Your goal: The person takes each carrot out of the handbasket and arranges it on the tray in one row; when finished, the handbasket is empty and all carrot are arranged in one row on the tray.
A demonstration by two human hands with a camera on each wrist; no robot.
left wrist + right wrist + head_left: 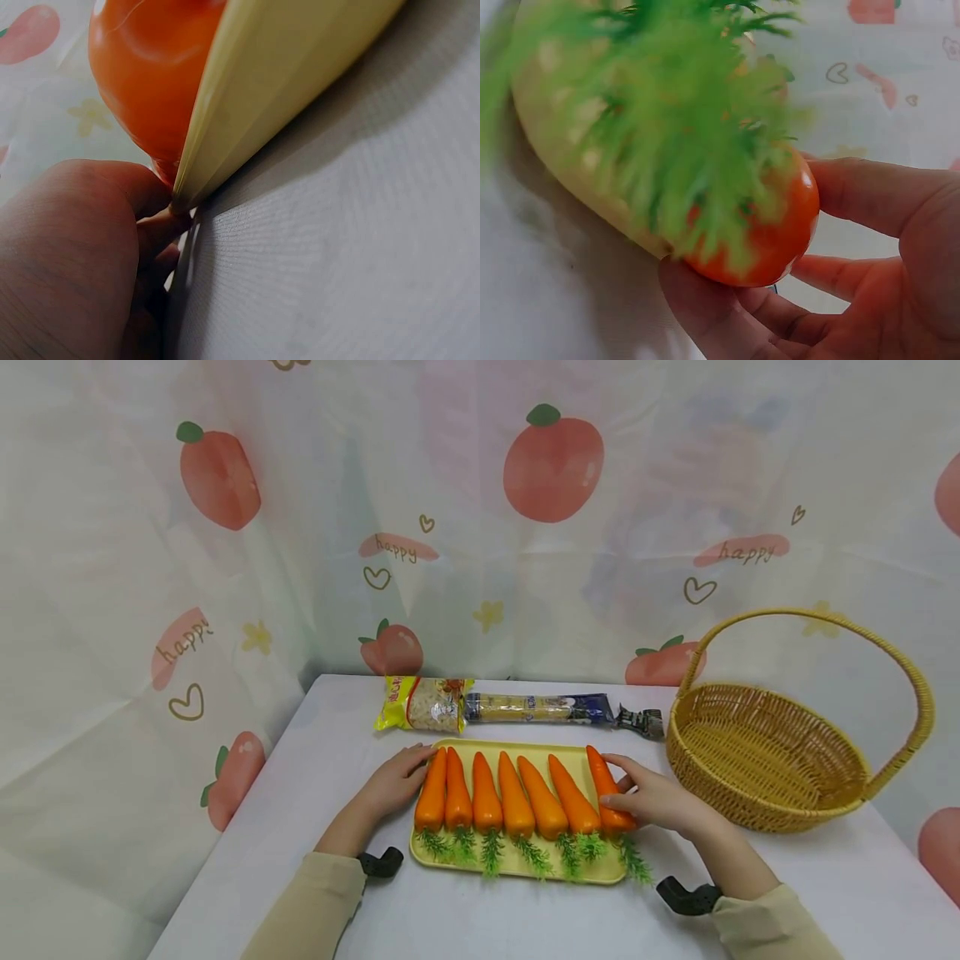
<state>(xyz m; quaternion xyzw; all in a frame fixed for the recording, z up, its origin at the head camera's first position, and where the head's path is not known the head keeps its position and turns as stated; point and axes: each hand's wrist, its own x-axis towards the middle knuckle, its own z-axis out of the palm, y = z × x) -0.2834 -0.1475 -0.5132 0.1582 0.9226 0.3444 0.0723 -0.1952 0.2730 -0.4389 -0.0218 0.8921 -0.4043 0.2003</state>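
Several orange toy carrots (513,797) with green leafy tops lie side by side on a yellow tray (573,763), tips pointing away from me. At the tray's left edge, my left hand (393,781) pinches the rim beside the leftmost carrot (150,67), as the left wrist view shows. My right hand (660,797) holds the rightmost carrot (604,785), thumb and fingers on either side of it. In the right wrist view, green leaves (660,120) cover much of that carrot, and its rounded thick end shows between the fingers.
Behind the tray lie a yellow bag of pale food (435,704), a long clear and blue packet (532,707) and a small dark packet (640,722). A wicker basket (757,814) with a tall handle stands at the right. Patterned cloth (480,527) hangs behind the white table.
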